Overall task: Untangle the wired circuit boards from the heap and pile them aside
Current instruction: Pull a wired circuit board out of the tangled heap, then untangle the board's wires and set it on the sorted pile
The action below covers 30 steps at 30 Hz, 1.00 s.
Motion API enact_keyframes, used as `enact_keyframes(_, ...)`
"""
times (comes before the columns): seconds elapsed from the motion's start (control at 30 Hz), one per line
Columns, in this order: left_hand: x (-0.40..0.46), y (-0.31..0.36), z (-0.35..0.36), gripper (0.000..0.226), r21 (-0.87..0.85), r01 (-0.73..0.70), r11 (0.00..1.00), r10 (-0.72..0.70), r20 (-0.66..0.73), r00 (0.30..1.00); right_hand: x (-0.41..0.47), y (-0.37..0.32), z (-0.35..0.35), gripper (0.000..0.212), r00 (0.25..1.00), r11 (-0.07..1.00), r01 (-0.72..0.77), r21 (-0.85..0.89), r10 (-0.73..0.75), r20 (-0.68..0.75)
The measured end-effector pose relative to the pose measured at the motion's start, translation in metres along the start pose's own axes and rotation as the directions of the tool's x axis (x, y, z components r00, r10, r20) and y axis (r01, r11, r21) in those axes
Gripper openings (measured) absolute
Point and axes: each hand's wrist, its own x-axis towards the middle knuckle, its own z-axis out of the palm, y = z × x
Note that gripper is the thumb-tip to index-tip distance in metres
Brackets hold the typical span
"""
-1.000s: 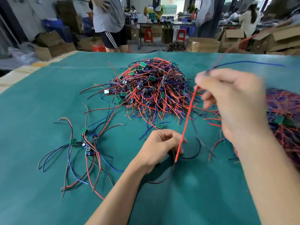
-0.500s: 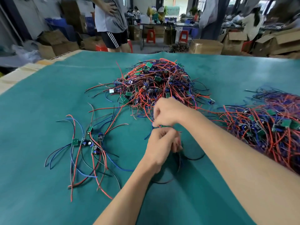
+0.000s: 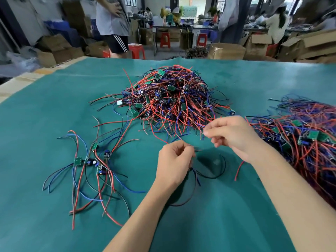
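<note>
A big tangled heap (image 3: 172,100) of small green circuit boards with red, blue and black wires lies at the middle of the green table (image 3: 54,110). Several separated boards (image 3: 91,160) with spread wires lie at the left. My left hand (image 3: 174,164) grips a wired board's leads just in front of the heap; black and blue wires (image 3: 209,171) trail from under it. My right hand (image 3: 234,135) is close to its right, thumb and fingers pinching a thin wire at the heap's near edge. A loose red wire (image 3: 238,170) hangs below my right wrist.
A second mass of wired boards (image 3: 305,142) fills the right side, beside my right forearm. A person (image 3: 112,24) stands beyond the table's far edge. Cardboard boxes (image 3: 227,50), red stools and other workers are in the background.
My right hand came down from holding a red wire high, met the left hand, then drew apart to the right. The left hand stayed in place, holding wires.
</note>
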Motion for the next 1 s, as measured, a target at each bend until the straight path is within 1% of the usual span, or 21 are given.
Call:
enact_keyframes(0.03, 0.001, -0.001, 0.0, 0.016, 0.03, -0.002, 1.0, 0.002, 0.0, 1.0, -0.004, 0.005, -0.003, 0.015, 0.999, 1.0, -0.001, -0.001, 0.001, -0.044)
enact_keyframes(0.07, 0.001, -0.002, 0.0, 0.014, 0.06, -0.006, 0.998, 0.007, -0.01, 1.0, -0.007, 0.01, -0.002, 0.013, 0.996, 0.999, 0.006, -0.052, -0.01, -0.083)
enact_keyframes(0.13, 0.002, -0.003, 0.0, 0.014, 0.094, -0.017, 0.995, 0.022, -0.049, 0.999, -0.005, 0.016, 0.008, 0.012, 0.991, 0.974, 0.034, -0.222, -0.062, -0.119)
enact_keyframes(0.17, 0.002, -0.003, -0.001, 0.014, 0.095, -0.018, 0.995, 0.025, -0.074, 0.997, -0.003, 0.017, 0.016, 0.016, 0.989, 0.947, 0.061, -0.315, -0.1, -0.107)
enact_keyframes(0.2, 0.002, -0.003, -0.002, 0.014, 0.084, -0.012, 0.996, 0.02, -0.104, 0.994, 0.001, 0.015, 0.024, 0.021, 0.989, 0.907, 0.095, -0.411, -0.132, -0.062)
enact_keyframes(0.27, 0.003, -0.004, -0.004, 0.012, 0.037, 0.011, 0.999, -0.005, -0.161, 0.987, 0.006, 0.01, 0.042, 0.023, 0.985, 0.803, 0.169, -0.572, -0.148, 0.085)
enact_keyframes(0.33, 0.004, -0.005, -0.006, 0.011, 0.005, 0.031, 1.0, -0.03, -0.196, 0.98, 0.009, 0.005, 0.053, 0.014, 0.973, 0.742, 0.227, -0.63, -0.138, 0.187)
enact_keyframes(0.4, 0.005, -0.006, -0.006, 0.011, -0.015, 0.039, 0.999, -0.041, -0.199, 0.979, 0.008, 0.003, 0.056, 0.012, 0.964, 0.73, 0.25, -0.636, -0.13, 0.23)
enact_keyframes(0.53, 0.005, -0.006, -0.006, 0.009, -0.017, 0.022, 1.0, -0.025, -0.172, 0.985, -0.004, 0.011, 0.052, 0.019, 0.961, 0.643, 0.276, -0.714, -0.172, 0.216)
enact_keyframes(0.57, 0.004, -0.006, -0.005, 0.009, -0.023, 0.017, 1.0, -0.021, -0.156, 0.987, -0.007, 0.014, 0.048, 0.017, 0.964, 0.647, 0.267, -0.715, -0.189, 0.189)
enact_keyframes(0.6, 0.004, -0.006, -0.005, 0.01, -0.024, 0.018, 1.0, -0.021, -0.14, 0.99, -0.01, 0.016, 0.043, 0.017, 0.97, 0.68, 0.238, -0.693, -0.201, 0.135)
enact_keyframes(0.67, 0.003, -0.005, -0.006, 0.011, -0.015, 0.012, 1.0, -0.013, -0.098, 0.995, -0.016, 0.023, 0.028, 0.019, 0.975, 0.805, 0.136, -0.578, -0.212, -0.066)
enact_keyframes(0.7, 0.002, -0.004, -0.006, 0.011, -0.002, 0.002, 1.0, -0.002, -0.068, 0.998, -0.018, 0.026, 0.019, 0.018, 0.963, 0.874, 0.093, -0.478, -0.201, -0.181)
enact_keyframes(0.73, 0.002, -0.004, -0.005, 0.011, 0.019, -0.013, 1.0, 0.013, -0.035, 0.999, -0.022, 0.029, 0.01, 0.017, 0.95, 0.943, 0.077, -0.323, -0.168, -0.262)
enact_keyframes(0.77, 0.0, -0.003, -0.004, 0.01, 0.043, -0.028, 0.999, 0.028, -0.001, 1.0, -0.027, 0.03, 0.004, 0.017, 0.95, 0.988, 0.093, -0.121, -0.124, -0.286)
enact_keyframes(0.8, -0.001, -0.002, -0.003, 0.01, 0.064, -0.044, 0.997, 0.042, 0.031, 0.999, -0.032, 0.031, 0.001, 0.018, 0.963, 0.991, 0.105, 0.088, -0.08, -0.256)
enact_keyframes(0.83, -0.003, -0.001, -0.002, 0.011, 0.079, -0.056, 0.995, 0.052, 0.062, 0.997, -0.037, 0.031, 0.002, 0.019, 0.98, 0.962, 0.093, 0.256, -0.044, -0.192)
enact_keyframes(0.87, -0.003, -0.001, -0.001, 0.011, 0.084, -0.065, 0.994, 0.057, 0.09, 0.994, -0.04, 0.031, 0.005, 0.018, 0.991, 0.933, 0.071, 0.353, -0.026, -0.13)
enact_keyframes(0.93, -0.004, 0.001, -0.002, 0.014, 0.049, -0.059, 0.997, 0.051, 0.149, 0.988, -0.043, 0.031, 0.017, 0.017, 0.998, 0.925, 0.046, 0.376, -0.026, -0.058)
enact_keyframes(1.0, -0.004, 0.003, -0.005, 0.02, -0.016, -0.043, 0.999, 0.045, 0.212, 0.976, -0.043, 0.031, 0.03, 0.015, 0.999, 0.926, 0.028, 0.376, -0.009, -0.052)
